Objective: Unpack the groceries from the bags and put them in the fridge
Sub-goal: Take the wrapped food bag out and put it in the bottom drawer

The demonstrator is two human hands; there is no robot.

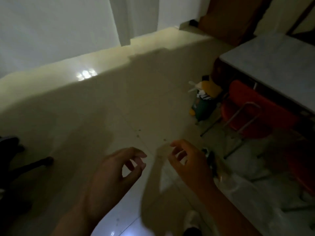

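In a dim room, above a pale tiled floor, the left hand and right hand hover with fingers loosely curled and empty, a translucent plastic grocery bag lying just right of the right hand, beneath a marble tabletop with red chairs.

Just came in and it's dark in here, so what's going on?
A person stands over a pale tiled floor with both hands out in front. The left hand is open and empty, fingers loosely curled. The right hand seems to be at the top of a thin see-through bag, though blur hides the grip. More plastic bags lie on the right by a red chair. No fridge is in view.
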